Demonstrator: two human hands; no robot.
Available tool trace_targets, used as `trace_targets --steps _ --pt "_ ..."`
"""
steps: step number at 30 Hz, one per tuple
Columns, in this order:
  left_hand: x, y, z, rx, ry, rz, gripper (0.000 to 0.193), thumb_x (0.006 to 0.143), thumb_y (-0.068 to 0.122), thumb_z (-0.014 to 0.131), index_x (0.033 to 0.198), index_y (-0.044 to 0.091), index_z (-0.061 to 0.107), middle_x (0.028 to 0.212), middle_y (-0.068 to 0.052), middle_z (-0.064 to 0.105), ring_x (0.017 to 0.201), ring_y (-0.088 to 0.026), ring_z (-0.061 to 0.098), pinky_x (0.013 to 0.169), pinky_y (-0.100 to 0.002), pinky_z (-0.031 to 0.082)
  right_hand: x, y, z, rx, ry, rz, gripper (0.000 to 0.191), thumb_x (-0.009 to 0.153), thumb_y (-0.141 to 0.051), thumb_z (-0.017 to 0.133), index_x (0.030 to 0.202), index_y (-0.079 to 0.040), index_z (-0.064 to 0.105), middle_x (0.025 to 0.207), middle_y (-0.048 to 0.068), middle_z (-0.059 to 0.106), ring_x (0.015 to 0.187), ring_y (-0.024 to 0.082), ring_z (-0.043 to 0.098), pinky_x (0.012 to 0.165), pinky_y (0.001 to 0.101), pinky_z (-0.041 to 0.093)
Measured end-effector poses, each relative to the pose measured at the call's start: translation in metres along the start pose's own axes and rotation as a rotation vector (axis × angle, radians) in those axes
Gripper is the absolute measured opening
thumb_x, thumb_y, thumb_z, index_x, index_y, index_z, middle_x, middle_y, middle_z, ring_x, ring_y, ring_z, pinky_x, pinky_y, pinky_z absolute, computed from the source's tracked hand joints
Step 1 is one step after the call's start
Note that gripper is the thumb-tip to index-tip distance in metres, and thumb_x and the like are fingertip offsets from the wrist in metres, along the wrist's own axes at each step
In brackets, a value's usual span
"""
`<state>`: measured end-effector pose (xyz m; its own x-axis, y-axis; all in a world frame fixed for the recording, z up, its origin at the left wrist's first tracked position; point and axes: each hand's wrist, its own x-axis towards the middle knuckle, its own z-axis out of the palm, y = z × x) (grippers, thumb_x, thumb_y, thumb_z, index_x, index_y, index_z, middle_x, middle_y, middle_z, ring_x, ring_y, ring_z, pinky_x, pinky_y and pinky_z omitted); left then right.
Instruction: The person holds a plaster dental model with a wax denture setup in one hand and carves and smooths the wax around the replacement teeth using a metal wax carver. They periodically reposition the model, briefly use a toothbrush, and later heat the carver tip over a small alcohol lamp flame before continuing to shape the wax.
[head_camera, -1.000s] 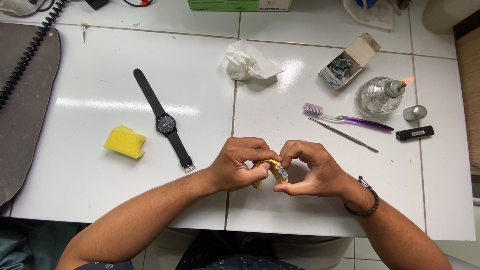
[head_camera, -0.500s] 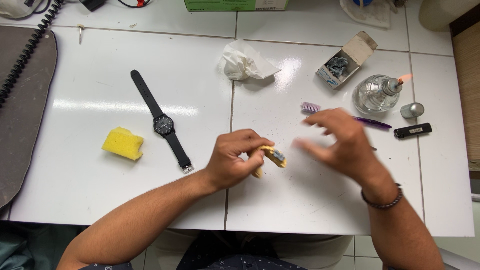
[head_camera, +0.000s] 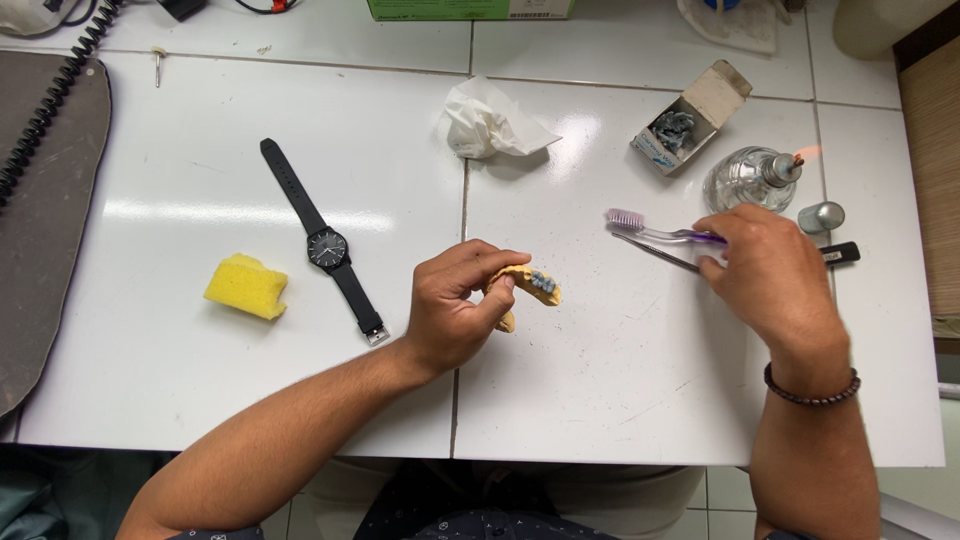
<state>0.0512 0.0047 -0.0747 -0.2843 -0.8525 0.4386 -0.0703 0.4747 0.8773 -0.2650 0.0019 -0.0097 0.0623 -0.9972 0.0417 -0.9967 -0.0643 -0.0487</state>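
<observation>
My left hand (head_camera: 455, 310) is shut on a small yellow dental cast (head_camera: 530, 283) with grey teeth set in it, held a little above the white tiled table (head_camera: 600, 390). My right hand (head_camera: 775, 275) is off to the right, resting over the handle ends of a purple toothbrush (head_camera: 650, 228) and a thin metal instrument (head_camera: 655, 252). Both tools lie on the table, and their handle ends are hidden under my fingers. Whether my fingers grip either one is hidden.
A lit glass spirit lamp (head_camera: 745, 180) burns just behind my right hand, with a metal cap (head_camera: 820, 216) and a black lighter (head_camera: 840, 255) beside it. Also here are an open cardboard box (head_camera: 690, 115), crumpled tissue (head_camera: 490, 125), black wristwatch (head_camera: 325, 245), yellow sponge (head_camera: 246, 286) and grey mat (head_camera: 40, 230).
My right hand let go of the cast and moved right and away, onto the toothbrush and metal instrument. My left hand keeps the cast in about the same place.
</observation>
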Motion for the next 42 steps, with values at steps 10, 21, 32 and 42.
trace_targets --steps 10,21,32,42 --pt "-0.002 0.0 0.001 0.011 -0.023 0.037 0.026 0.093 -0.001 0.063 0.117 0.002 0.074 0.093 -0.007 0.072 0.071 -0.006 0.066 0.063 -0.021 0.058 0.001 -0.005 0.005 0.165 -0.208 0.061 0.015 0.088 -0.015 0.078 0.1 -0.006 0.079 0.091 0.008 0.076 0.073 0.021 0.073 0.066 0.0364 0.062" --pt "-0.002 0.001 0.001 -0.006 -0.017 0.036 0.023 0.095 -0.002 0.063 0.116 0.0 0.073 0.094 -0.008 0.072 0.073 -0.007 0.068 0.062 -0.02 0.059 -0.005 0.064 0.034 1.072 0.228 -0.041 0.005 0.11 -0.01 0.043 0.115 -0.01 0.04 0.082 0.01 0.058 0.061 0.017 0.055 0.051 0.0281 0.051" --pt "-0.003 0.002 0.003 -0.079 -0.022 -0.028 0.021 0.099 0.0 0.061 0.118 -0.001 0.07 0.101 -0.011 0.071 0.085 -0.011 0.073 0.075 -0.023 0.068 0.007 0.148 0.035 0.541 0.76 -0.051 0.017 0.122 -0.013 0.048 0.123 -0.001 0.06 0.104 0.015 0.07 0.087 0.022 0.07 0.071 0.032 0.062" --pt "0.0 0.008 0.005 -0.087 -0.016 -0.01 0.024 0.097 -0.004 0.065 0.121 -0.002 0.067 0.108 -0.013 0.068 0.089 -0.014 0.077 0.076 -0.024 0.065 0.018 -0.008 0.044 0.508 0.529 -0.5 0.02 0.109 -0.006 0.064 0.129 -0.003 0.067 0.108 0.013 0.077 0.1 0.024 0.078 0.083 0.034 0.066"
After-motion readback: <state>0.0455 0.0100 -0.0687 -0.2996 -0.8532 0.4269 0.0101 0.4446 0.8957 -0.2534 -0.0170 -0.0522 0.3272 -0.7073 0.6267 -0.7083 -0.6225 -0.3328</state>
